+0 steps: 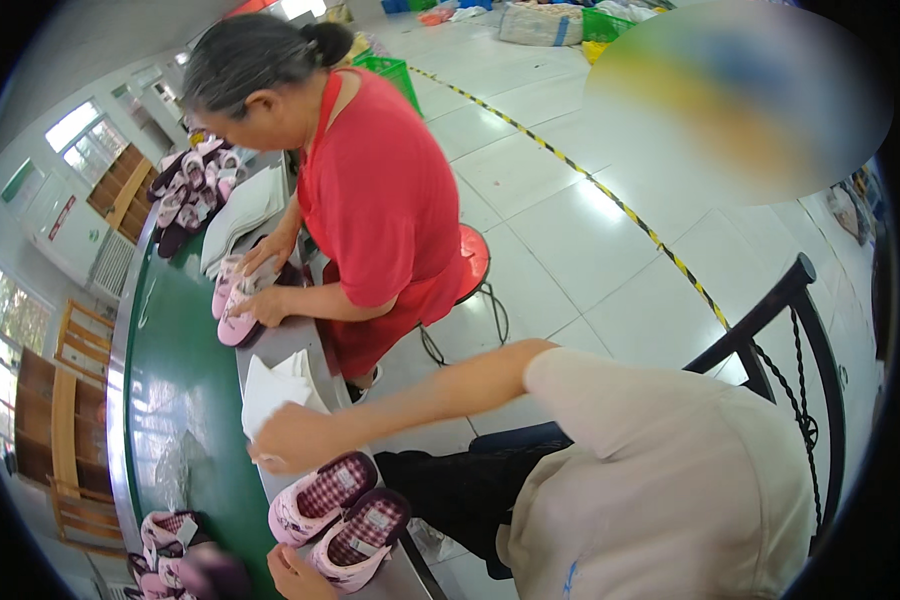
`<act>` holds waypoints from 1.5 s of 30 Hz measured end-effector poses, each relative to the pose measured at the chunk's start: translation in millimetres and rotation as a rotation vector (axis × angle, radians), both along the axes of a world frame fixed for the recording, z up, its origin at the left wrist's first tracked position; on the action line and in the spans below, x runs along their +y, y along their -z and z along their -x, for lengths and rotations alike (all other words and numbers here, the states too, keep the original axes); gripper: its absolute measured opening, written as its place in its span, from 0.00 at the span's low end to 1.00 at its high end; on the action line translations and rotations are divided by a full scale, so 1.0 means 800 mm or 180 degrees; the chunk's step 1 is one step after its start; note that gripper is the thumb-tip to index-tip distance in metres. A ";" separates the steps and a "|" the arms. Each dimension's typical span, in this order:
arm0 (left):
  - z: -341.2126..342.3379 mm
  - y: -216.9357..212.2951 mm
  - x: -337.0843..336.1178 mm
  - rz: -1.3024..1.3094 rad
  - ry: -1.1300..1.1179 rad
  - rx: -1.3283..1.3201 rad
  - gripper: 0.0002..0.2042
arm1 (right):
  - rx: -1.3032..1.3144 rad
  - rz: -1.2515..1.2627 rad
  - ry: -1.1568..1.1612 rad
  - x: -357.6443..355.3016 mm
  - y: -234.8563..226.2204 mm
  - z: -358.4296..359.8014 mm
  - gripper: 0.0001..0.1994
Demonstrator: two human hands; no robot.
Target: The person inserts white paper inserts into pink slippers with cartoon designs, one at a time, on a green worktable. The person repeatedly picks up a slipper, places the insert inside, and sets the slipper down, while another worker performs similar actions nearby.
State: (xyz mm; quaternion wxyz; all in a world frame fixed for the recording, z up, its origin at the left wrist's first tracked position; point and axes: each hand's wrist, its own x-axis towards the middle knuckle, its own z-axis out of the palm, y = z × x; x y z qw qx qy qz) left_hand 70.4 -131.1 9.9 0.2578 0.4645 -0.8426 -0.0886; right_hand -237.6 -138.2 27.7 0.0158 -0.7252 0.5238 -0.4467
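Observation:
A pair of pink slippers with dark checked insoles, the far slipper (300,508) and the near slipper (348,565), rests on the grey ledge before me. Curled at the toe of the near one is my left hand (295,578), partly cut off by the lower edge. My right hand (302,437) is closed just past the far slipper, beside a stack of white sheets (275,388). A small white bit shows at its fingertips, too blurred to name.
Green conveyor belt (185,350) runs along the ledge, carrying a plastic bag (177,470) and a slipper pile (165,545). A co-worker in red (385,190) handles pink slippers (238,308) near more white sheets (240,215). My black metal chair (805,310) stands behind me.

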 end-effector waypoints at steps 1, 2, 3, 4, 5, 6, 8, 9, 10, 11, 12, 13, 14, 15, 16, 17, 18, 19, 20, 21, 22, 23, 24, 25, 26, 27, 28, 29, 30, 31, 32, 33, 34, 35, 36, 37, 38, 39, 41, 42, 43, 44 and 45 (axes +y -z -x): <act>0.017 -0.003 0.011 0.0250 0.0313 0.0228 0.16 | 0.0351 -0.0562 0.0116 -0.034 0.003 0.026 0.19; 0.014 0.019 0.011 0.0396 0.0778 0.0003 0.15 | 0.0711 -0.0633 0.0163 -0.063 0.018 0.051 0.22; 0.048 0.011 0.034 0.0179 0.0898 0.0007 0.16 | 0.1074 -0.0756 0.0259 -0.085 0.047 0.082 0.26; 0.065 -0.006 0.061 0.0002 0.0918 -0.0029 0.17 | 0.1420 -0.0835 0.0257 -0.104 0.061 0.093 0.30; 0.066 -0.003 0.073 0.0276 0.0917 -0.0217 0.17 | 0.1104 -0.1749 -0.0026 -0.113 0.061 0.090 0.40; 0.070 0.001 0.075 0.0549 0.0928 -0.0401 0.17 | 0.1284 -0.1614 0.0048 -0.111 0.068 0.090 0.40; 0.023 0.009 0.074 0.0848 0.0769 -0.0194 0.20 | 0.1640 -0.1221 -0.0045 -0.119 0.077 0.043 0.41; 0.030 0.018 0.070 0.0815 0.0937 -0.0006 0.22 | 0.1626 -0.0920 0.0126 -0.107 0.090 0.057 0.39; 0.038 0.029 0.063 0.0780 0.1102 0.0181 0.23 | 0.1645 -0.1062 0.0163 -0.103 0.096 0.071 0.37; 0.040 0.027 0.063 0.0960 0.1196 0.0134 0.28 | 0.1631 -0.1193 0.0137 -0.101 0.098 0.073 0.35; 0.041 0.027 0.063 0.0798 0.1226 0.0131 0.27 | 0.1614 -0.1322 0.0111 -0.100 0.099 0.075 0.34; 0.043 0.028 0.064 0.0639 0.1256 0.0132 0.27 | 0.1781 -0.1205 0.0201 -0.100 0.099 0.078 0.29; 0.036 0.026 0.065 0.0501 0.1227 0.0112 0.26 | 0.1824 -0.1116 0.0156 -0.100 0.090 0.076 0.28; 0.033 0.024 0.069 0.0469 0.1172 0.0095 0.26 | 0.1864 -0.1032 0.0113 -0.098 0.080 0.076 0.28; 0.033 0.025 0.073 0.0469 0.1117 0.0085 0.27 | 0.1904 -0.0948 0.0069 -0.095 0.069 0.074 0.27; 0.031 0.024 0.077 0.0512 0.1059 0.0066 0.27 | 0.1846 -0.0837 0.0069 -0.093 0.061 0.074 0.27; 0.031 0.026 0.081 0.0553 0.0996 0.0052 0.27 | 0.1865 -0.0897 0.0000 -0.093 0.053 0.075 0.27; 0.033 0.028 0.086 0.0602 0.0949 0.0048 0.27 | 0.1883 -0.0956 -0.0075 -0.096 0.047 0.077 0.27; 0.034 0.028 0.087 0.0643 0.0920 0.0056 0.27 | 0.1904 -0.1019 -0.0135 -0.099 0.041 0.081 0.27; 0.033 0.028 0.089 0.0681 0.0880 0.0057 0.28 | 0.1865 -0.1025 -0.0171 -0.102 0.039 0.085 0.26; 0.031 0.031 0.090 0.0715 0.0847 0.0080 0.28 | 0.1826 -0.1031 -0.0210 -0.105 0.039 0.088 0.26; 0.029 0.034 0.091 0.0747 0.0807 0.0081 0.29 | 0.1793 -0.1039 -0.0249 -0.107 0.037 0.092 0.25; 0.027 0.035 0.091 0.0738 0.0788 0.0078 0.29 | 0.1776 -0.1158 -0.0315 -0.110 0.034 0.096 0.25; 0.026 0.039 0.092 0.0750 0.0741 0.0079 0.30 | 0.1757 -0.1277 -0.0380 -0.112 0.032 0.100 0.24; 0.027 0.035 0.095 0.0693 0.0741 0.0036 0.31 | 0.1742 -0.1391 -0.0449 -0.114 0.029 0.103 0.23; 0.029 0.031 0.098 0.0634 0.0738 -0.0010 0.33 | 0.1705 -0.1311 -0.0476 -0.114 0.028 0.105 0.23; 0.030 0.026 0.101 0.0576 0.0739 -0.0055 0.36 | 0.1667 -0.1233 -0.0502 -0.114 0.028 0.108 0.22; 0.032 0.020 0.106 0.0604 0.0697 -0.0075 0.36 | 0.1629 -0.1154 -0.0527 -0.114 0.027 0.111 0.22; 0.036 0.011 0.114 0.0629 0.0633 -0.0102 0.37 | 0.1632 -0.1258 -0.0544 -0.114 0.024 0.107 0.22; 0.038 0.004 0.119 0.0653 0.0566 -0.0130 0.38 | 0.1635 -0.1362 -0.0563 -0.114 0.019 0.103 0.22; 0.039 0.002 0.122 0.0582 0.0429 -0.0221 0.38 | 0.1638 -0.1464 -0.0587 -0.116 0.016 0.098 0.22; 0.043 0.001 0.124 0.0513 0.0343 -0.0303 0.38 | 0.1547 -0.1591 -0.0564 -0.118 0.019 0.103 0.22; 0.048 0.000 0.127 0.0445 0.0252 -0.0386 0.38 | 0.1455 -0.1714 -0.0544 -0.126 0.025 0.110 0.21; 0.055 -0.002 0.130 0.0403 0.0160 -0.0430 0.39 | 0.1360 -0.1844 -0.0533 -0.131 0.028 0.115 0.21; 0.063 -0.003 0.133 0.0361 0.0067 -0.0475 0.39 | 0.1322 -0.1891 -0.0548 -0.134 0.032 0.122 0.21; 0.068 -0.002 0.134 0.0319 -0.0023 -0.0518 0.39 | 0.1283 -0.1937 -0.0560 -0.136 0.037 0.129 0.21; 0.064 0.004 0.132 0.0357 -0.0078 -0.0503 0.40 | 0.1260 -0.1970 -0.0621 -0.137 0.033 0.125 0.20; 0.059 0.012 0.128 0.0396 -0.0129 -0.0483 0.40 | 0.1276 -0.2069 -0.0658 -0.138 0.030 0.120 0.20; 0.051 0.023 0.123 0.0480 -0.0169 -0.0418 0.39 | 0.1307 -0.2271 -0.0690 -0.139 0.024 0.118 0.20; 0.052 0.026 0.121 0.0516 -0.0164 -0.0391 0.38 | 0.1288 -0.2271 -0.0667 -0.140 0.027 0.120 0.20; 0.052 0.027 0.120 0.0547 -0.0137 -0.0363 0.37 | 0.1269 -0.2270 -0.0643 -0.139 0.031 0.122 0.20; 0.053 0.028 0.119 0.0560 -0.0150 -0.0325 0.36 | 0.1254 -0.2265 -0.0626 -0.139 0.031 0.123 0.20; 0.052 0.028 0.119 0.0591 -0.0162 -0.0296 0.35 | 0.1198 -0.2250 -0.0630 -0.140 0.032 0.125 0.20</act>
